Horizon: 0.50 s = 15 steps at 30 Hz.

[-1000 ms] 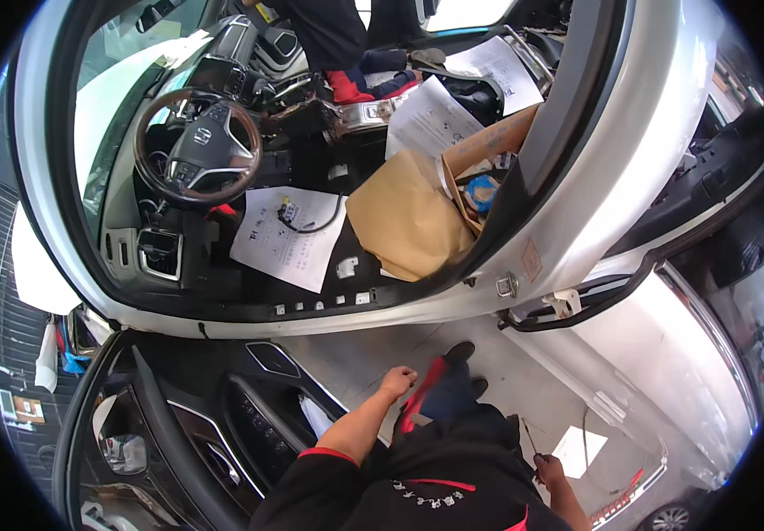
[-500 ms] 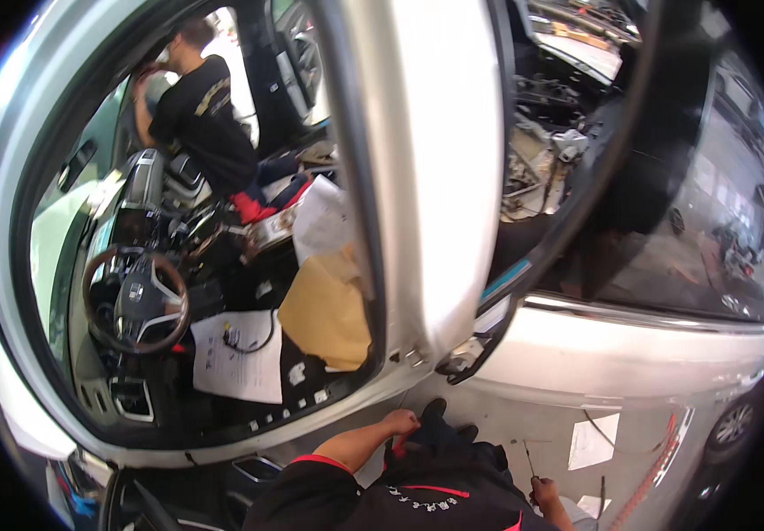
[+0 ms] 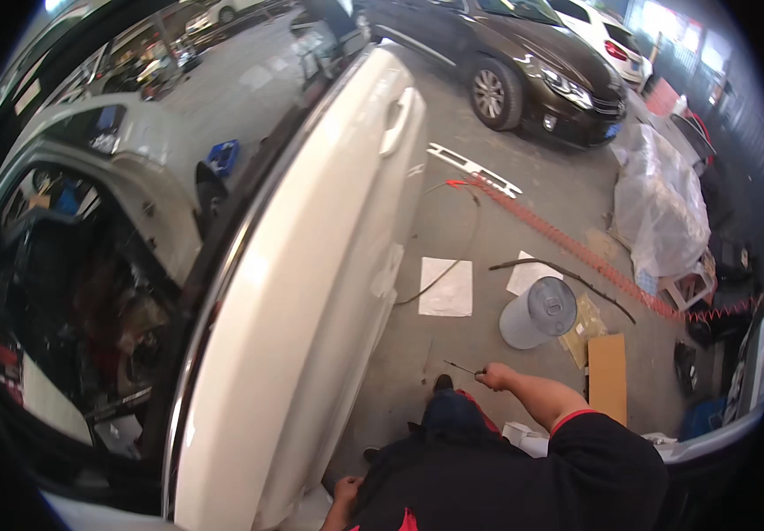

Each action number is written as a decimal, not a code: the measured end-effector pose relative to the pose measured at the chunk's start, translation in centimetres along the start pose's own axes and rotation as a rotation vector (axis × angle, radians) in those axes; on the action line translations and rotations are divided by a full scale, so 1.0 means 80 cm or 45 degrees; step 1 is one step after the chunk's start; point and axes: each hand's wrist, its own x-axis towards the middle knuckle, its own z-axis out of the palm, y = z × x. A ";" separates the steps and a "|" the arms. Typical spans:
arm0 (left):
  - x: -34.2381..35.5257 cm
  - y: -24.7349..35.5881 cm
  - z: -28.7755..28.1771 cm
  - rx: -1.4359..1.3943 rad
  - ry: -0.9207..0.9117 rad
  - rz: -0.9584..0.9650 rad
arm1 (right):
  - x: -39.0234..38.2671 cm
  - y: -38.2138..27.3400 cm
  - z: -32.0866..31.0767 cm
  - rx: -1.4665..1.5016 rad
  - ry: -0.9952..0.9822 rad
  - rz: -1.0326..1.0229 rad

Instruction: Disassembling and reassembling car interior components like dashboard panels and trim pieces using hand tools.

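My right hand [image 3: 491, 376], stretched out ahead of my body, is closed around the handle of a thin screwdriver-like tool [image 3: 460, 366]. The tool's narrow shaft points left over the grey floor. Low in the picture, my left hand [image 3: 347, 488] is close to the lower part of an open white car door [image 3: 311, 265]. Its fingers look curled, and whatever they may hold is hidden. A grey-blue drum [image 3: 524, 319] with a round lid stands beyond my right hand.
A cardboard piece [image 3: 608, 380] lies right of my right arm. White sheets [image 3: 446, 288], a dark strip [image 3: 577, 281] and a red coiled hose [image 3: 568, 243] are on the floor. Farther off are a brown car [image 3: 532, 53] and a plastic-wrapped bundle [image 3: 661, 199].
My view has swung right from the car's front interior to the door and workshop floor. My right arm now reaches forward with the tool; my left hand appears lower.
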 end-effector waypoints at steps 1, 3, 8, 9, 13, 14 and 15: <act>-0.002 0.054 0.003 0.137 0.051 -0.060 | 0.012 0.023 -0.020 0.035 0.026 0.008; 0.006 0.113 0.019 0.130 0.032 -0.070 | 0.047 0.061 -0.047 0.099 0.023 0.046; 0.091 0.164 0.069 0.176 0.066 0.038 | 0.136 0.078 -0.131 0.244 -0.033 0.135; 0.104 0.191 0.078 0.088 0.046 0.009 | 0.153 0.074 -0.154 0.310 -0.020 0.101; 0.160 0.307 0.092 0.054 -0.052 0.123 | 0.208 0.046 -0.251 0.505 0.164 -0.038; 0.214 0.259 0.102 0.058 -0.022 0.121 | 0.233 0.035 -0.277 0.511 0.157 -0.066; 0.263 0.224 0.111 0.168 -0.054 0.275 | 0.251 0.055 -0.299 0.555 0.220 -0.111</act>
